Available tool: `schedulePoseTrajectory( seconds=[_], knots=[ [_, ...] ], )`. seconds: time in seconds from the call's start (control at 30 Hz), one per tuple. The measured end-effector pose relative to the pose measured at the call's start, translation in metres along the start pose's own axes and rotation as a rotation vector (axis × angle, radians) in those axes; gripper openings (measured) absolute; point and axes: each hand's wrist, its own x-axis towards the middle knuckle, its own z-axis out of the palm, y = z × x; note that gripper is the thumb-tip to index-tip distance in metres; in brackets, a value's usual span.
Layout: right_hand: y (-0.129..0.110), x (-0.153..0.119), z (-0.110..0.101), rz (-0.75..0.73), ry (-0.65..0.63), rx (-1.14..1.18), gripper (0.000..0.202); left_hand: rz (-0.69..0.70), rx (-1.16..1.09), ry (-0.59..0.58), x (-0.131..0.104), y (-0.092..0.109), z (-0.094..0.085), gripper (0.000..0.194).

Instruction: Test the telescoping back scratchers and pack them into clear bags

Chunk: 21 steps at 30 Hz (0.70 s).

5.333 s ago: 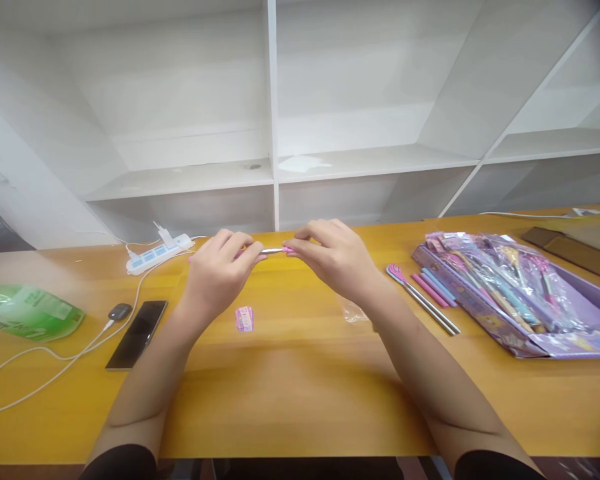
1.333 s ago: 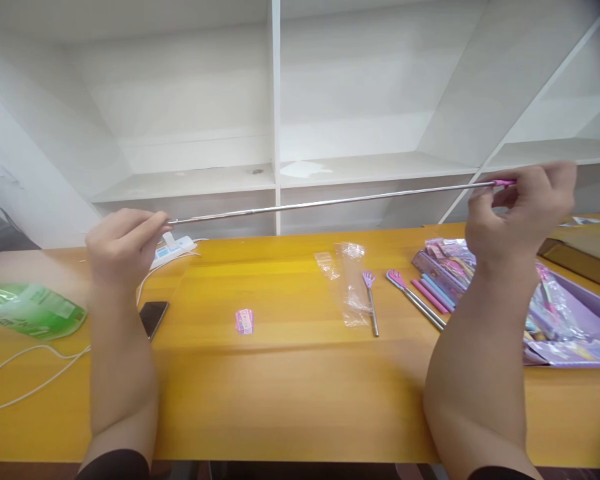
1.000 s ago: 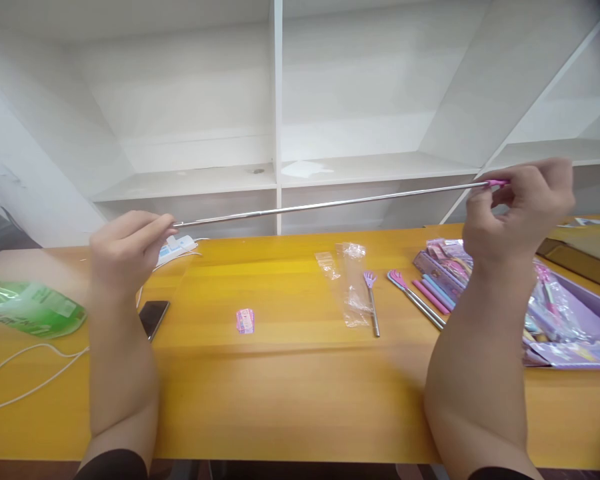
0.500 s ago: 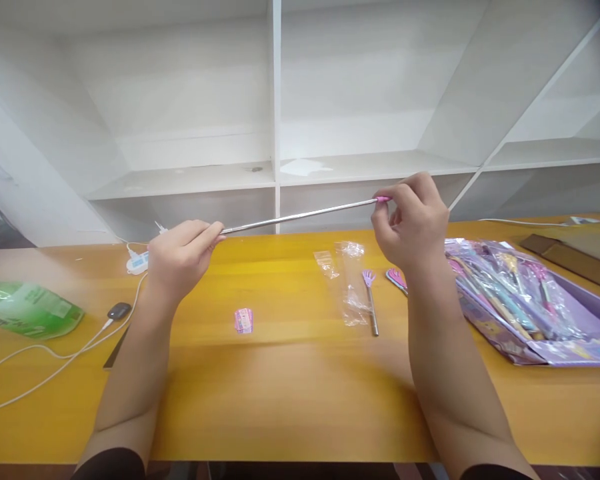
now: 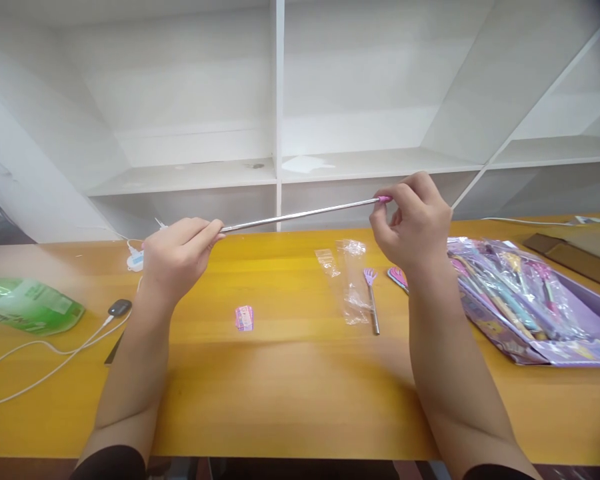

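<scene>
A thin silver telescopic back scratcher [image 5: 300,215] is stretched out between my hands, above the table, its right end slightly higher. My left hand [image 5: 180,257] is closed around the thicker handle end. Thumb and fingers of my right hand [image 5: 413,217] pinch the pink end, whose head is mostly hidden. Below, on the table, a second back scratcher [image 5: 373,303] with a small purple hand-shaped head lies beside clear plastic wrappers [image 5: 353,283]. A pink-and-blue item [image 5: 397,277] is partly covered by my right wrist.
A purple box [image 5: 535,350] of plastic-wrapped items sits at the right. Pink cards [image 5: 245,318] lie mid-table. On the left are a green pouch [image 5: 30,305], a small black device [image 5: 119,307] and white cable [image 5: 40,345]. White shelving [image 5: 279,100] stands behind the table [image 5: 280,400].
Both hands hold the stretched back scratcher almost exactly as before. Only the view has shifted very slightly.
</scene>
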Motion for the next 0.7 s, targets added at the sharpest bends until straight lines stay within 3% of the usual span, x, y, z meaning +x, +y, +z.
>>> schedulePoseTrajectory(
  seconds=[0.13,0.3,0.43,0.7],
  knots=[
    [-0.012,-0.003,0.002,-0.040,-0.003,0.020,0.011,-0.011,-0.001,0.005,0.003,0.014,-0.002,0.017],
    [-0.048,-0.012,0.013,-0.168,-0.048,0.030,0.012,0.024,0.038,0.014,0.006,0.040,0.003,0.017],
    [-0.062,-0.016,0.020,-0.194,-0.059,0.055,0.016,0.040,0.041,0.011,0.008,0.037,0.003,0.017],
    [-0.058,-0.015,0.015,-0.196,-0.106,0.023,0.017,0.062,0.030,-0.005,0.007,0.031,0.002,0.015]
  ],
)
